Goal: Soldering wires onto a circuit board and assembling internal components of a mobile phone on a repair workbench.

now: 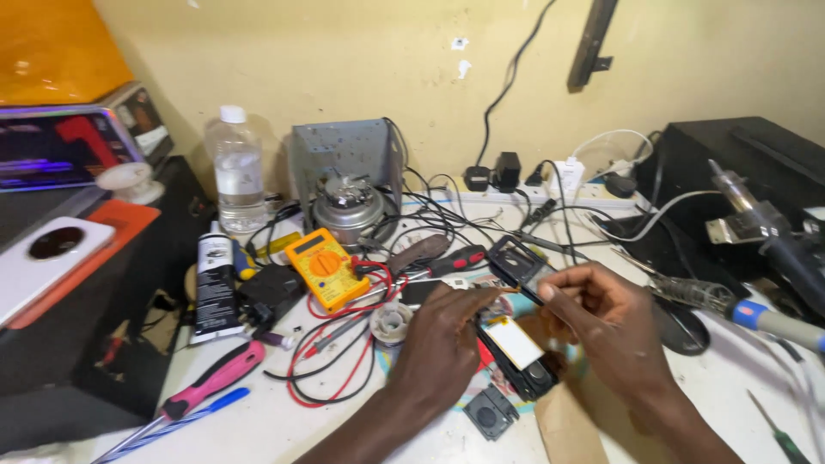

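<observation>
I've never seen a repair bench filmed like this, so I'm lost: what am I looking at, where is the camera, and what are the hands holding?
The single picture comes from a camera worn on a person's head, looking down at their own two bare hands over a cluttered white bench. There is no machine. The left hand rests on an opened small phone, its insides showing. The right hand pinches a thin black frame just above it. Around them lie a yellow multimeter with red and black leads, a pink-handled screwdriver, a black tube, a water bottle and a soldering iron at right. Plugs and cables run along the wall.
</observation>
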